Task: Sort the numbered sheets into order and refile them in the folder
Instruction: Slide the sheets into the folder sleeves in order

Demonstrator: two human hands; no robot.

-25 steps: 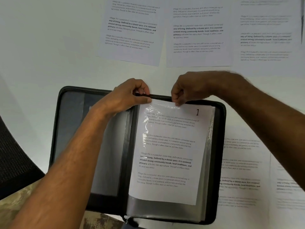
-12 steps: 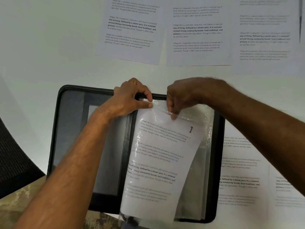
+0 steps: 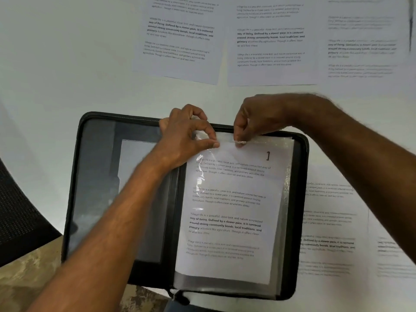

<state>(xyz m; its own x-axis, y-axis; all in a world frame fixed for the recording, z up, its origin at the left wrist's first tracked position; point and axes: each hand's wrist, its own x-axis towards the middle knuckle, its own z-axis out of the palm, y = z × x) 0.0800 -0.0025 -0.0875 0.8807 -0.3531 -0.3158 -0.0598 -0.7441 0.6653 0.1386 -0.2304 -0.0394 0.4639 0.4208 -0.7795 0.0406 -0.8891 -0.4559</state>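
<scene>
Both hands (image 3: pixel 189 136) (image 3: pixel 258 118) pinching sleeve (image 3: pixel 227 137) top, sheet 1 (image 3: pixel 229 210) — folder (image 3: pixel 99 176) open

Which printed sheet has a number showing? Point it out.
The sheet marked 1, in the open folder under both hands; the handwritten 1 sits at its top right corner. The loose sheets on the table show no number.

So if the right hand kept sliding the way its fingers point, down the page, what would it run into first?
Probably sheet 1 itself: the right hand pinches its top edge, fingers aimed down over the printed text.
</scene>
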